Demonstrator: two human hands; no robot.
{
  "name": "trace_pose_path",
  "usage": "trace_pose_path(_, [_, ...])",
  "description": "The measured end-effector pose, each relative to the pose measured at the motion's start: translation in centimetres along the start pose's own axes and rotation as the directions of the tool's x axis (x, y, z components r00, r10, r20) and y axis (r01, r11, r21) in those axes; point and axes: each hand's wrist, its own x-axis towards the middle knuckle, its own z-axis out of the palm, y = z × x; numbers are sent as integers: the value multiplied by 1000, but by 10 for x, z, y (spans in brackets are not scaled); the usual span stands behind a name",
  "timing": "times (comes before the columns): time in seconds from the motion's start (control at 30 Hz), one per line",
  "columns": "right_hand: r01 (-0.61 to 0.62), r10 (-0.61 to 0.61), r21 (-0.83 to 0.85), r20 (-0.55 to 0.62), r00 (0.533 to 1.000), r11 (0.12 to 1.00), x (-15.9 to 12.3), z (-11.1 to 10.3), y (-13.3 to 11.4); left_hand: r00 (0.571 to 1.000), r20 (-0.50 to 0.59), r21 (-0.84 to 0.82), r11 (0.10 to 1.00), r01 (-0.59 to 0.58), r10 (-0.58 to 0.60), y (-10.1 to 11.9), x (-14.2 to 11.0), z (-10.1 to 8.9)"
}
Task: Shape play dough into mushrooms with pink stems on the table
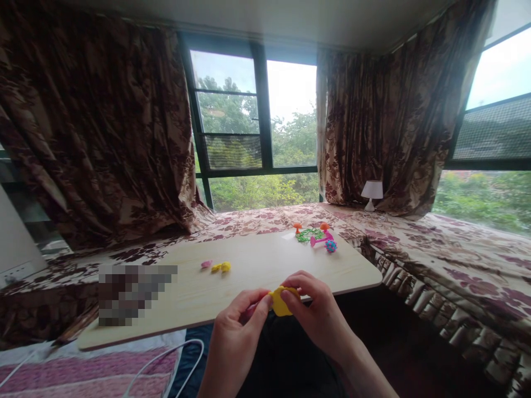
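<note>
Both my hands are at the table's front edge, holding a yellow piece that looks like soft modelling clay [282, 303], flattened with an uneven outline. My left hand [244, 316] pinches its left edge between thumb and fingers. On the other side, my right hand [316, 309] grips it, with the thumb pressed on its near face and fingers over the top. Farther back on the table lie two small yellow lumps [221, 267] and a pink lump [206, 264], apart from my hands.
The pale wooden table [182, 301] carries a green tangle of string [309, 236], orange mushroom-shaped pieces [324, 226], a pink piece [318, 240] and a blue spiky ball [331, 246] at its far right. A white cable [166, 354] loops at lower left. A lamp [372, 190] stands behind.
</note>
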Motion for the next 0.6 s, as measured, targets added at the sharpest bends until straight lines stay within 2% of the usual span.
trace_pose_path(0.13, [-12,12,7,-20,1000,1000,1,2,3,984,-59,126,979,-161,169,5,-2,4])
trace_pose_path(0.3, [-12,13,28,-35,999,1000,1,5,5,972,-62,193,958,-211,227,4,-3,7])
trace_pose_path(0.47, [-44,46,83,-18,999,996,7,11,8,973,-72,194,960,-201,218,-2,2,4])
trace_pose_path(0.6, [-54,49,129,40,998,990,28,27,15,985,-123,114,988,-107,121,-8,17,-9])
